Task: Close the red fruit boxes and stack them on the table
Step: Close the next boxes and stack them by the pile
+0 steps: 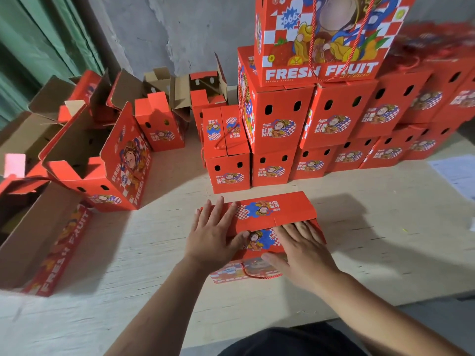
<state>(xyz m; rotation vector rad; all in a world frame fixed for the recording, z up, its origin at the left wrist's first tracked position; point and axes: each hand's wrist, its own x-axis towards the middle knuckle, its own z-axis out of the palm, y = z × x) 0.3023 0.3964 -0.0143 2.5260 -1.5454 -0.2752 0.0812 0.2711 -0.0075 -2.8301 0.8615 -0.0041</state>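
Two hands lie flat and spread on the box [267, 222] near the table [359, 253] front edge, gripping nothing: left hand [210, 240] on its left end, right hand [300, 250] pressing the near flap. We should hold both flaps level until they meet. Behind, just clear, rises the closed stack [321, 124]; open boxes [102, 160] crowd the left; a paper [457, 176] lies right

Both bare forearms are extended forward and converge slightly. The left hand [214, 236] is laid flat, palm down, fingers spread. The right hand [299, 249] is likewise flattened, fingers together.
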